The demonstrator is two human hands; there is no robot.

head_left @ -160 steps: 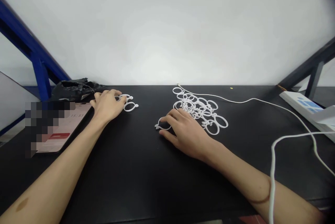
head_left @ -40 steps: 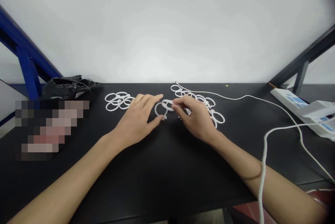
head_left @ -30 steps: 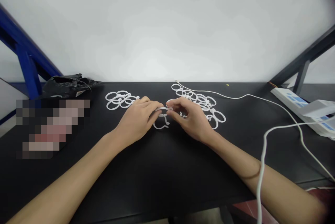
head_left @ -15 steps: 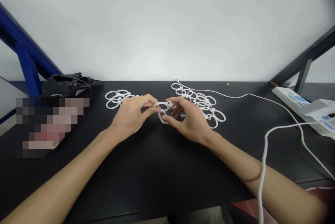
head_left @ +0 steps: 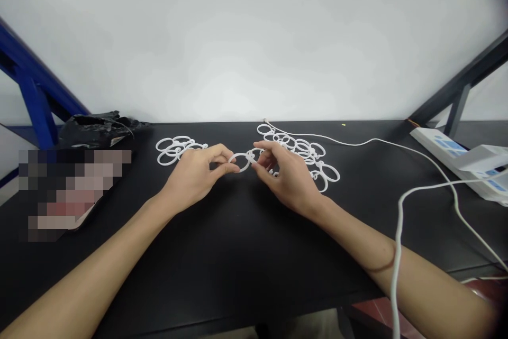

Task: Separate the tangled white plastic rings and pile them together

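**White ring pinched between two hands**

Black tabletop (head_left: 238,259) runs under both forearms. A thick white cable (head_left: 398,233) lies across the right one, and I judge that it could drag or snag if that arm swings wide.

Further in, the left hand (head_left: 190,180) and the right hand (head_left: 291,183) meet at mid-table. Their fingers (head_left: 222,170) are closed narrowly on one ring (head_left: 239,162), each hand pinching an opposite side and holding it just above the surface. The grip is only at the fingertips, so a hard squeeze or twist might flick the ring loose.

A heap of rings (head_left: 317,162) lies just behind the right hand, close enough for a knuckle to scatter it. A thin cord (head_left: 357,143) trails away from it. A smaller cluster of rings (head_left: 174,148) sits behind the left hand.

Farther off are a blurred flat item (head_left: 71,185), a black bag (head_left: 95,127) and, at right, a white box (head_left: 464,162).
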